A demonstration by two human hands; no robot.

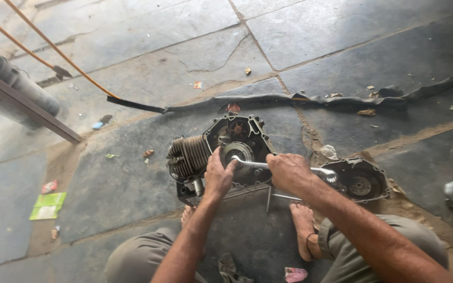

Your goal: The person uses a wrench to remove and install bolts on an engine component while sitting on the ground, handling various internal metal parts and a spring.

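Observation:
A greasy small engine (pixel 221 149) with a finned cylinder on its left lies on the stone floor in front of my bare feet. My left hand (pixel 219 174) presses on the round flywheel at the engine's centre. My right hand (pixel 288 171) grips the handle of a metal wrench (pixel 252 164) whose head sits on the flywheel's middle.
A removed engine side cover (pixel 360 180) lies just right of my right hand. A flat black rubber tube (pixel 342 99) runs across the floor behind the engine. A dark cylinder and a metal bar (pixel 24 99) stand at the far left. Scraps of litter dot the floor.

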